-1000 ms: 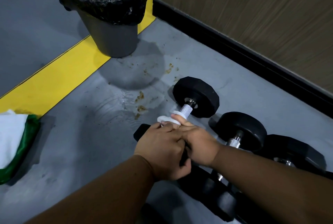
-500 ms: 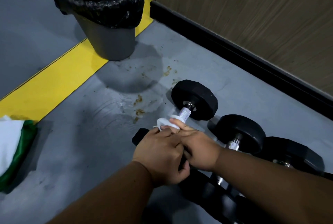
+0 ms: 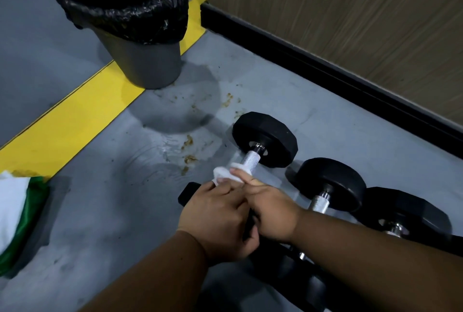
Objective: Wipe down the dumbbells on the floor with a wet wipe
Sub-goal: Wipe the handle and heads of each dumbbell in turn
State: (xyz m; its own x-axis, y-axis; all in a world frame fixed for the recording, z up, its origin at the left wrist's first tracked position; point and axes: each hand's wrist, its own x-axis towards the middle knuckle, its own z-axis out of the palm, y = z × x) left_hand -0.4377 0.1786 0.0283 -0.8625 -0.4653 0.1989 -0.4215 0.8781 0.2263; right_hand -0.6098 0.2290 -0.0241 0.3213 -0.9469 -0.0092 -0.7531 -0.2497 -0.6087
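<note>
Three black dumbbells lie side by side on the grey floor. On the nearest-left dumbbell (image 3: pixel 265 138) a white wet wipe (image 3: pixel 221 172) is wrapped round the knurled metal handle. My right hand (image 3: pixel 273 211) holds the wipe against the handle, fingers curled over it. My left hand (image 3: pixel 220 219) grips the same dumbbell at its near end and hides most of the near head (image 3: pixel 186 195). The second dumbbell (image 3: pixel 328 183) and third dumbbell (image 3: pixel 406 214) lie to the right, partly under my right forearm.
A grey bin (image 3: pixel 140 61) with a black liner stands at the back left on a yellow floor stripe (image 3: pixel 62 121). A white and green pack (image 3: pixel 15 211) lies at the left edge. A wooden wall with black skirting (image 3: pixel 325 66) runs behind the dumbbells. Brown stains (image 3: pixel 188 148) mark the wet floor.
Both hands stay together on the first dumbbell's handle with the wipe. They have barely shifted, and the view has drifted slightly.
</note>
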